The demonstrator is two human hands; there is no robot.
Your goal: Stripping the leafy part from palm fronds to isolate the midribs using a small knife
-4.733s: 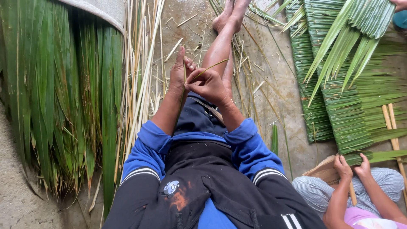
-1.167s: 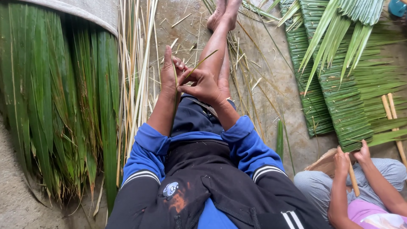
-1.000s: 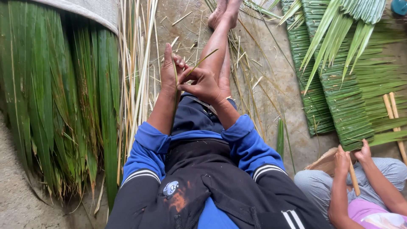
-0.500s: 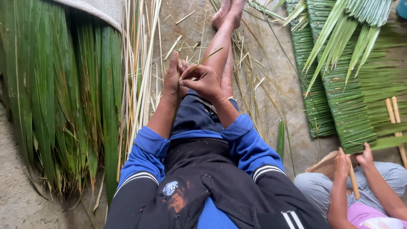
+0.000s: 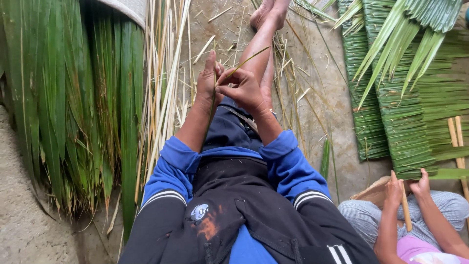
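The thin green leaf strip [image 5: 244, 61] sits pinched between both hands above the person's lap, its free tip angling up to the right over the outstretched leg [image 5: 259, 49]. Compared with a second ago, the hands have hardly shifted; the strip remains in the same pinch. The left hand [image 5: 207, 83] stands upright, fingers closed on the strip's lower run. The right hand [image 5: 244, 90] curls over, fingertips nipping it. Long palm leaves [image 5: 73, 98] lie left; a co-worker's hands [image 5: 405, 188] press a woven leaf panel [image 5: 395, 122] right.

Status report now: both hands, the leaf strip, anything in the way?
Left hand and right hand both closed on thin green leaf strip, above the lap. Leaf pile left, clear. Another person's hands far right, clear.
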